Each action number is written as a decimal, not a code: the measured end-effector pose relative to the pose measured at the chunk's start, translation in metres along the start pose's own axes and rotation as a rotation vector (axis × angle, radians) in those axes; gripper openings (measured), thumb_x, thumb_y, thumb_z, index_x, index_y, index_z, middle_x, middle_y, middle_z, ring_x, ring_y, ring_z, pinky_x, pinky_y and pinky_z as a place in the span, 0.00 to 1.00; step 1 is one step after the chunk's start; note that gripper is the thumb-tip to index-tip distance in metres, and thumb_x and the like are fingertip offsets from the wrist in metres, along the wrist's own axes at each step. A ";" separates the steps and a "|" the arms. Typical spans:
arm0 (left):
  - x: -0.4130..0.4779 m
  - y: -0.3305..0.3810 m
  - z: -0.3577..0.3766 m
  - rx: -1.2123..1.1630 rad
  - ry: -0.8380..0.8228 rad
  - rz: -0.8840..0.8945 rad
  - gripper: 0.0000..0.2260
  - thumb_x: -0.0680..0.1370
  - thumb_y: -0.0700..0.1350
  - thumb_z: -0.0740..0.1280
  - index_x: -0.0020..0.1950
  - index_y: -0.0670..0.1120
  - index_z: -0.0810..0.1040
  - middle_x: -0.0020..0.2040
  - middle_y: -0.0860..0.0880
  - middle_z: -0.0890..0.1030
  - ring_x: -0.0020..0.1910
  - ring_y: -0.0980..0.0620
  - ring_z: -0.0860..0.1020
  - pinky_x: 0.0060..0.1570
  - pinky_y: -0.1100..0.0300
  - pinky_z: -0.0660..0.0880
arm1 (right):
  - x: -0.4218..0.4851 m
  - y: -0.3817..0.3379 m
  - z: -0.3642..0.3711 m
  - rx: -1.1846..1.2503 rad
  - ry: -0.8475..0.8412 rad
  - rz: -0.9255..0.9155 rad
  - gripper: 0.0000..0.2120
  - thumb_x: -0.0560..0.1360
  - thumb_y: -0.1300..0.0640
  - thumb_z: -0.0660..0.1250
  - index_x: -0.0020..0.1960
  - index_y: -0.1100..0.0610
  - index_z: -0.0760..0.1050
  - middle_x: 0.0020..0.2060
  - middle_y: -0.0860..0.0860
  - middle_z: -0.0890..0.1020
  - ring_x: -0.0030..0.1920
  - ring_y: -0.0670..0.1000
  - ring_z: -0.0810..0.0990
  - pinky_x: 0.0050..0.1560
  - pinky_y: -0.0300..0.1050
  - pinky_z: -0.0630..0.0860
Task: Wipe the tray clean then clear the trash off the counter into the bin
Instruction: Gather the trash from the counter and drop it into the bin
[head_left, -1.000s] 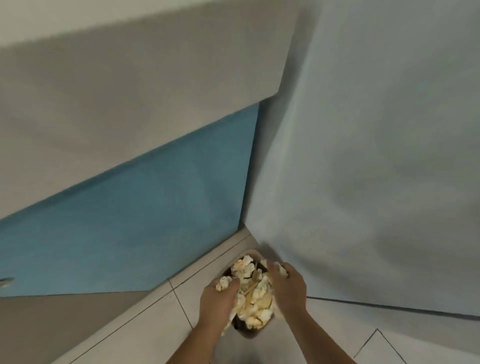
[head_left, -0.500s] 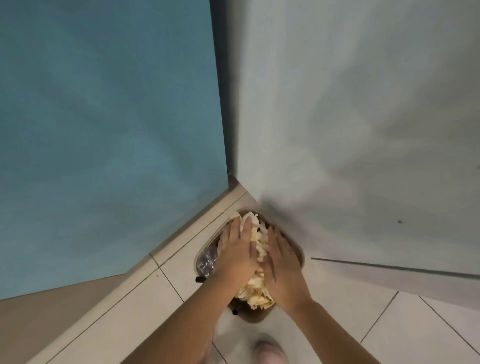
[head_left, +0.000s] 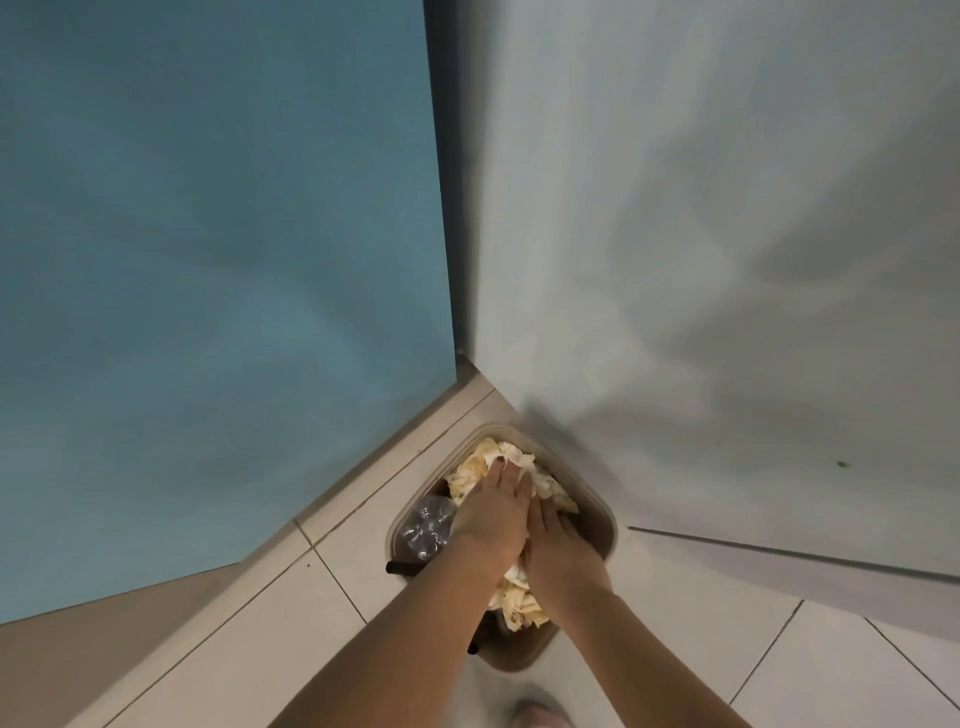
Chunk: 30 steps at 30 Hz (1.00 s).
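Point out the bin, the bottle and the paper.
bin (head_left: 597, 514): head view, right wall below the rim.
bottle (head_left: 426, 527): head view, crushed clear body.
paper (head_left: 511, 453): head view, top of the heap.

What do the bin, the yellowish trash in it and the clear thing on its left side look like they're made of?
Bin: likely plastic, tan and matte, with a smooth moulded rounded rim.
Yellowish trash: crumpled paper, perhaps wrappers or napkins, judging by its sharp creases.
Clear thing: apparently a crushed plastic bottle, see-through with glossy dented glints.
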<state>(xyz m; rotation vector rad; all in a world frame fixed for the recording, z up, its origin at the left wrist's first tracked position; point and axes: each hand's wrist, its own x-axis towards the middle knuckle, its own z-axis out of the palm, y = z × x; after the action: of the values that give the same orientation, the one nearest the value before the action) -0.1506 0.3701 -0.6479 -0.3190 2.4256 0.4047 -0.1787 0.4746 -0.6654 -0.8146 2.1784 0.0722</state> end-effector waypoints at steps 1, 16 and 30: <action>0.003 0.000 0.003 0.040 0.006 -0.001 0.29 0.80 0.37 0.55 0.77 0.43 0.42 0.78 0.43 0.43 0.76 0.44 0.41 0.75 0.51 0.47 | 0.003 -0.001 0.003 -0.004 -0.013 0.011 0.33 0.81 0.53 0.54 0.77 0.59 0.37 0.77 0.55 0.48 0.76 0.54 0.53 0.74 0.48 0.57; -0.073 0.015 -0.080 -0.006 0.263 -0.035 0.25 0.73 0.36 0.66 0.69 0.47 0.68 0.69 0.43 0.64 0.69 0.44 0.62 0.67 0.50 0.64 | -0.069 -0.025 -0.082 0.059 0.154 0.049 0.26 0.80 0.49 0.55 0.76 0.49 0.54 0.70 0.49 0.69 0.68 0.52 0.69 0.68 0.45 0.65; -0.415 0.021 -0.249 -0.657 1.320 -0.531 0.10 0.74 0.47 0.59 0.48 0.48 0.79 0.44 0.53 0.77 0.43 0.56 0.73 0.42 0.64 0.70 | -0.337 -0.225 -0.270 0.854 0.665 -0.624 0.12 0.75 0.55 0.63 0.57 0.48 0.77 0.46 0.41 0.80 0.48 0.39 0.78 0.42 0.26 0.71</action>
<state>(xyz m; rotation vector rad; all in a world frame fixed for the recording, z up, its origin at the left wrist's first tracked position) 0.0169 0.3508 -0.1941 -1.9812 3.0949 0.9316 -0.0667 0.3935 -0.1990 -1.0180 2.0729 -1.5071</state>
